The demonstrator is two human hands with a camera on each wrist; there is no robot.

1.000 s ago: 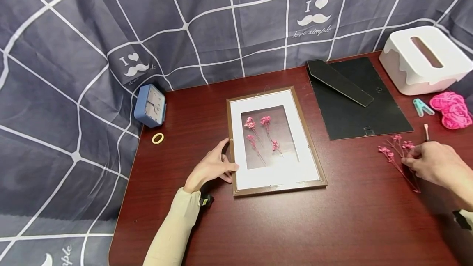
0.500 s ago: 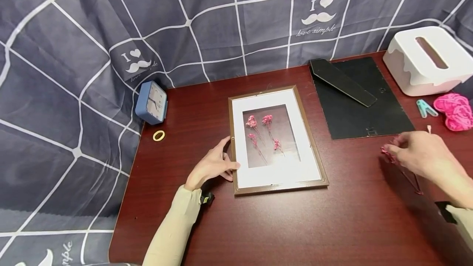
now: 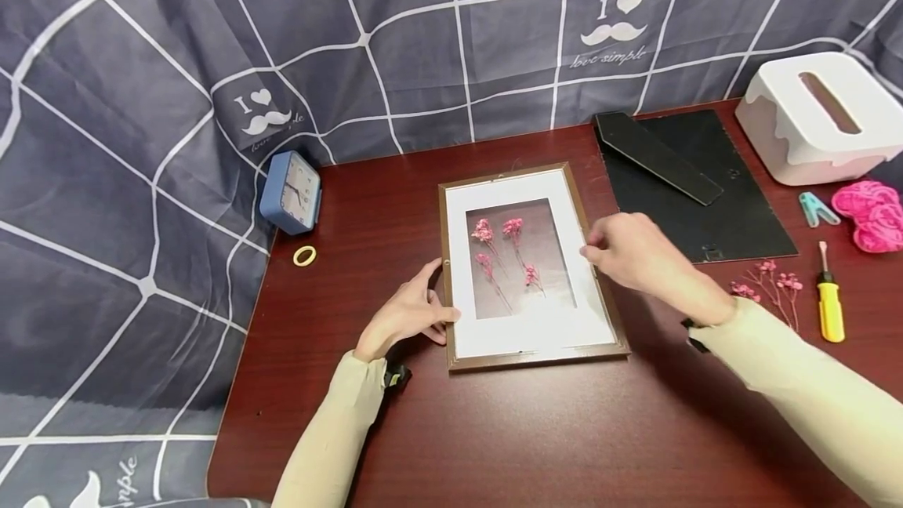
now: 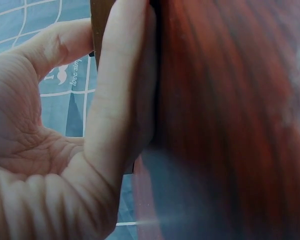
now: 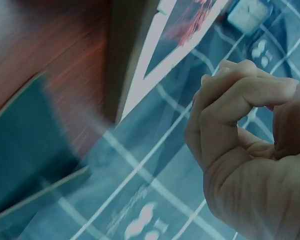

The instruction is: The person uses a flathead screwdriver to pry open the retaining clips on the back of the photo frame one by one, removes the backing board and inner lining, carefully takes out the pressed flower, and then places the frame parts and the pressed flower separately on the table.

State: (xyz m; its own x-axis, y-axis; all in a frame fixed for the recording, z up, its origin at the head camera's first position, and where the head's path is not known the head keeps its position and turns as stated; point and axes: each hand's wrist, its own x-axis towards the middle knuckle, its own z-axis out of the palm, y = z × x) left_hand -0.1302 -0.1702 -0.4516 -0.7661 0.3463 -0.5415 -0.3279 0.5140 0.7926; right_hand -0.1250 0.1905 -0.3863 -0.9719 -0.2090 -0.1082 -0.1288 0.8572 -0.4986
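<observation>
A brown picture frame (image 3: 536, 353) with a white mat (image 3: 462, 339) lies on the table, several pink dried flower sprigs (image 3: 513, 227) arranged in its opening. At its left side, my left hand (image 3: 409, 308) grips the edge, thumb over the border and fingers along the side. My right hand (image 3: 624, 251) hovers at the frame's right edge, its fingers curled in toward the thumb. No object shows between those fingertips in the right wrist view, where the right hand (image 5: 240, 125) appears beside the frame's corner. More pink sprigs (image 3: 788, 282) lie on the table, partly behind the right sleeve.
A black backing board (image 3: 748, 218) with its stand lies behind right. Further right are a white tissue box (image 3: 804, 128), pink yarn (image 3: 869, 218), a teal clip (image 3: 817, 210) and a yellow screwdriver (image 3: 831, 312). At left sit a blue clock (image 3: 291, 193) and yellow ring (image 3: 305, 256).
My right hand has left the loose sprigs on the right and come left to the frame's right edge, uncovering the screwdriver. My left hand stays on the frame.
</observation>
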